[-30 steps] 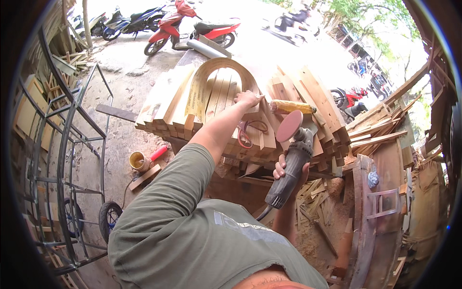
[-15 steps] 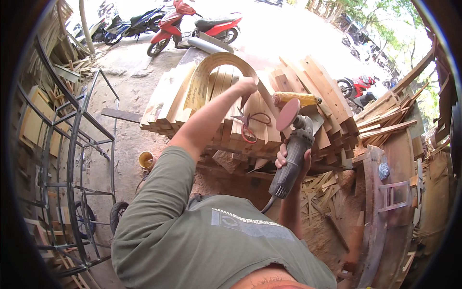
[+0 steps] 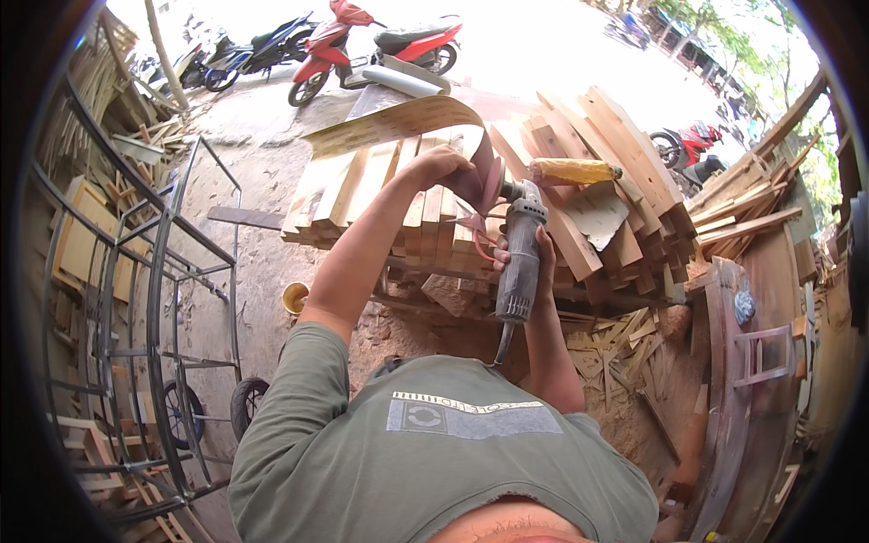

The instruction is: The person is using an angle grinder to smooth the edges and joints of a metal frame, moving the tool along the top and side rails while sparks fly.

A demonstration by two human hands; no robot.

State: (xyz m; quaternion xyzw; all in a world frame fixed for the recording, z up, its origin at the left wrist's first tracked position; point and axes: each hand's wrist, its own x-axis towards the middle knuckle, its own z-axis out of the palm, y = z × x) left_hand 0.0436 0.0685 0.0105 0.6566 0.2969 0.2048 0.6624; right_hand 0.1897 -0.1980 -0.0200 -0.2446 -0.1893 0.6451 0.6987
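My right hand (image 3: 543,253) is wrapped round the dark body of an angle grinder (image 3: 519,267), held upright with its cord hanging down. A pink round sanding disc (image 3: 494,184) sits on its head, facing left. My left hand (image 3: 441,166) is closed on the end of a long strip of sandpaper (image 3: 398,122), with tan printed backing and a reddish-brown face. That end is up against or very near the disc; I cannot tell whether they touch. The rest of the strip curls away to the far left. Partly hidden scissors (image 3: 477,231) with red handles lie below the left hand.
Stacked wood beams (image 3: 362,181) form the work surface. On them lie a yellow roll (image 3: 575,172) and a loose sheet piece (image 3: 597,215). A metal frame (image 3: 158,299) stands at left, a yellow cup (image 3: 295,297) on the ground, a red motorbike (image 3: 380,45) behind.
The grinder has moved left and turned its disc toward my left hand. My left hand has drawn the sandpaper end nearer, and the strip's loop has opened out leftward.
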